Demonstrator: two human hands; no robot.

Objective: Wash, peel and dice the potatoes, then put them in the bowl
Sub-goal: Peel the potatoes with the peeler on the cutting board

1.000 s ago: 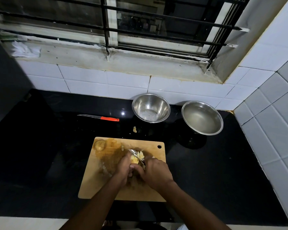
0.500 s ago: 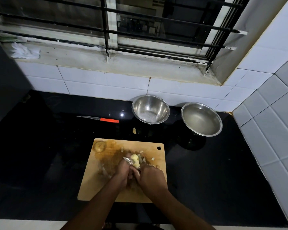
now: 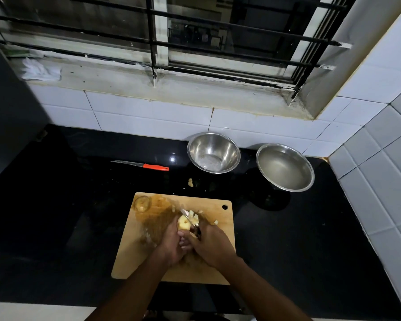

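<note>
Since the frame a second ago, both hands have slid slightly toward the near edge of the cutting board (image 3: pixel 213 269), and the blade has worked further into the potato (image 3: pixel 183 224). The left hand (image 3: pixel 171 244) grips the peeled potato with curled fingers; the right hand (image 3: pixel 212 245) is closed around a knife (image 3: pixel 190 218), its handle hidden. Washing and peeling appear finished, and dicing looks well under way: pale cut pieces (image 3: pixel 195 216) lie beside the blade, one cube (image 3: pixel 216 221) a little apart. Nothing has reached the steel bowl (image 3: pixel 213 152), which looks empty; a second bowl (image 3: pixel 285 167) just beside it appears to hold water. A scrap (image 3: pixel 190 182) and an orange-handled knife (image 3: pixel 140 164) rest on the glossy black counter (image 3: pixel 67 205), below white wall tiles (image 3: pixel 148 117) and a barred window (image 3: pixel 162 35).
</note>
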